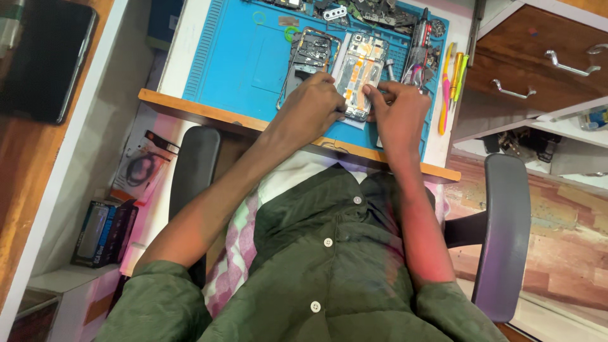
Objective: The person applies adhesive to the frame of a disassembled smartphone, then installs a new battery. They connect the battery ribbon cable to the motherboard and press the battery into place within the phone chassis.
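far left: dark flat slab with rounded corners (45,60) lying on a brown wooden surface, well apart from the work. lower down, beside the black chair armrest (193,166), a small boxed item with blue and black print (104,231) on a white shelf.

on the white table (179,54), a bright blue rubber work mat (244,60) spread under everything. near its middle, a separated phone frame of grey metal and black plastic (309,54), already lifted away and laid just beside the main piece. judged from that: opening done, casing apart, insides exposed.

left hand (313,104) curled, fingertips pressing down on the left edge of the opened smartphone body with silver shielding and orange flex strips (362,69), which lies flat on the mat between both hands. right hand (400,111) bent over the lower right edge, thumb and forefinger pinched at the phone's rim; whether something small sits between them, cannot tell.

boards and ribbons seemingly in place inside the body, so internal work likely midway: nothing visibly pulled out of it, reassembly not yet done.

further right: cluster of loose dark parts and screws (380,16) at the mat's top, slim yellow and pink plastic pry tools (451,82) along the mat's right edge, then brown wooden drawers with silver handles (538,60).
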